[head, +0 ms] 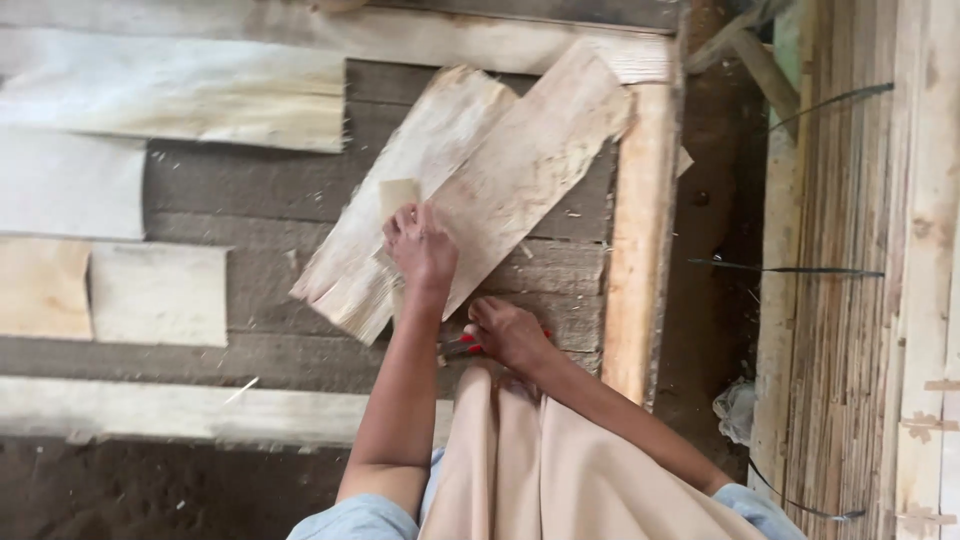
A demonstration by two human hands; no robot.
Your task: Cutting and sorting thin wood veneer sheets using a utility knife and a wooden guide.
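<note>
My right hand [508, 335] clenches a red-handled cutter [462, 347] while my left hand [420, 250] pins the brittle veneer sheets [480, 180]; uneven pressure could split them.

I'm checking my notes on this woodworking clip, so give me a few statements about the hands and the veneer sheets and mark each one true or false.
1. The left hand presses on a small pale veneer piece. True.
2. The right hand is empty. False: it holds a red-handled tool.
3. Two large veneer sheets lie overlapped and slanted on the grey plank table. True.
4. The right hand rests on the large veneer sheets. False: it sits at the near table edge, just clear of them.
5. Bundled thin strips stand on the right. True.
</note>
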